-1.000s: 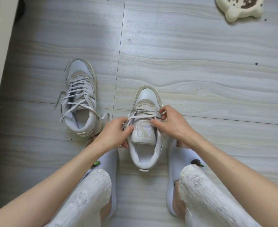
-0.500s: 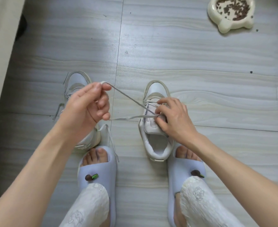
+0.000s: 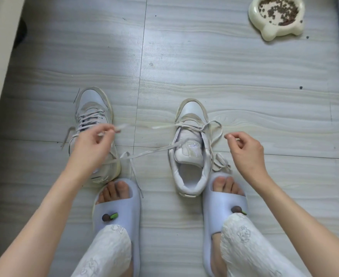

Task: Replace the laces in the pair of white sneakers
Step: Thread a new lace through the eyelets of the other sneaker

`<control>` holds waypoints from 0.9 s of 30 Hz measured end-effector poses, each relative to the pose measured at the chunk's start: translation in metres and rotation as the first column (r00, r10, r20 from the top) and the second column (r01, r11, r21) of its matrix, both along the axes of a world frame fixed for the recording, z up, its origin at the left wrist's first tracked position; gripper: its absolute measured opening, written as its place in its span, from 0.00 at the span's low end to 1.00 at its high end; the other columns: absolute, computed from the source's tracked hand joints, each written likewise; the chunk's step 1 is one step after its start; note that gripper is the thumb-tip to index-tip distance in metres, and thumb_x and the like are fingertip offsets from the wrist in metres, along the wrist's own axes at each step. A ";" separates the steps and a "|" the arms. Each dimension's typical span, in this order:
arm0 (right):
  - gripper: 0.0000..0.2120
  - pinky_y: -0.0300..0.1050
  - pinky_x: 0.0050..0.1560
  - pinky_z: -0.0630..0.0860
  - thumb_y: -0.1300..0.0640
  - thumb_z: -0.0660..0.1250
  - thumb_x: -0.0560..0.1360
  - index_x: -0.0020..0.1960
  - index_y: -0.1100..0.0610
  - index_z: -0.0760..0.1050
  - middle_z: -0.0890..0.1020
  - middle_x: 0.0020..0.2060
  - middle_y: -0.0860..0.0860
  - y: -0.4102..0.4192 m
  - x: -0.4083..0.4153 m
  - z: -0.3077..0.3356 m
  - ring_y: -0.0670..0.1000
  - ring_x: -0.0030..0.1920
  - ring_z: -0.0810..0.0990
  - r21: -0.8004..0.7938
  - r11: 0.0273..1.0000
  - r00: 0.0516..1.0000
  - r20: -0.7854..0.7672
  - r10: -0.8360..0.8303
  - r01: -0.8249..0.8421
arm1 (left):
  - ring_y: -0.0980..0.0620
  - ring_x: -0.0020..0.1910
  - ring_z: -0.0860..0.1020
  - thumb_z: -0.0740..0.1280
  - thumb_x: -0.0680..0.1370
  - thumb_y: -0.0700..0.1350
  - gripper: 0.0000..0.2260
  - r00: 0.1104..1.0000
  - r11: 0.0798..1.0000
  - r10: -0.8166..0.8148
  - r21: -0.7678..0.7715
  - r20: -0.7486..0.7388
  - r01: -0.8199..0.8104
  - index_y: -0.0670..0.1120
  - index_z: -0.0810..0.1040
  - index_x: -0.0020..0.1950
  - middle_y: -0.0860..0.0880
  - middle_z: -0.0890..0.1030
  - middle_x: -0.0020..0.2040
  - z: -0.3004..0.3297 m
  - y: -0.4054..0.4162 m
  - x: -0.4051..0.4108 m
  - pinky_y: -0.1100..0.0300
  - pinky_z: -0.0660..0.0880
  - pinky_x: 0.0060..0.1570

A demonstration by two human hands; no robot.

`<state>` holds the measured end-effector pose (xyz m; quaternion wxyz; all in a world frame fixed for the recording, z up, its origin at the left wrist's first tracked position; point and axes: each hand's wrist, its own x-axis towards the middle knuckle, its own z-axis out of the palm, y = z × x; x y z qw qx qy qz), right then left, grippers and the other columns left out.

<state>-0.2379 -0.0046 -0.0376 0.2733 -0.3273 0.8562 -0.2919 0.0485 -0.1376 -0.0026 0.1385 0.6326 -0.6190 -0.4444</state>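
Left hand [image 3: 92,144] pinches the grey flat lace [image 3: 144,153] out sideways at centre frame to drag it free of the half-unlaced white leather sneaker [image 3: 190,148], while right hand [image 3: 244,148], fingers loosely curled, hovers beside it holding nothing I can make out.

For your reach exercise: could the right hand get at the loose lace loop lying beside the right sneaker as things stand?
Probably yes. The right hand hovers just above the loop, which lies uncovered on the floor beside the right sneaker, with nothing between them.
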 end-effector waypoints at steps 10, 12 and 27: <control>0.13 0.52 0.59 0.65 0.51 0.66 0.74 0.54 0.55 0.79 0.78 0.53 0.53 -0.045 0.014 -0.006 0.56 0.59 0.72 0.118 0.863 0.832 -0.230 0.504 -0.491 | 0.42 0.57 0.74 0.58 0.78 0.41 0.13 0.797 0.769 -0.547 -0.222 0.255 0.599 0.42 0.77 0.59 0.43 0.78 0.56 -0.022 0.014 -0.075 0.50 0.70 0.58; 0.10 0.50 0.59 0.59 0.51 0.66 0.74 0.52 0.54 0.79 0.76 0.55 0.51 -0.053 0.015 -0.007 0.54 0.61 0.69 0.228 0.824 0.768 -0.301 0.566 -0.518 | 0.42 0.59 0.74 0.58 0.79 0.40 0.14 0.787 0.765 -0.583 -0.191 0.203 0.616 0.41 0.75 0.62 0.43 0.77 0.58 -0.033 0.009 -0.091 0.53 0.69 0.59; 0.17 0.47 0.40 0.62 0.51 0.62 0.76 0.32 0.56 0.64 0.71 0.31 0.52 -0.040 -0.002 -0.011 0.56 0.40 0.71 0.273 0.932 0.971 0.075 0.226 -0.238 | 0.45 0.45 0.79 0.65 0.76 0.42 0.04 0.935 0.907 -0.340 -0.227 0.101 0.355 0.44 0.79 0.46 0.47 0.82 0.43 -0.050 0.011 -0.122 0.51 0.74 0.48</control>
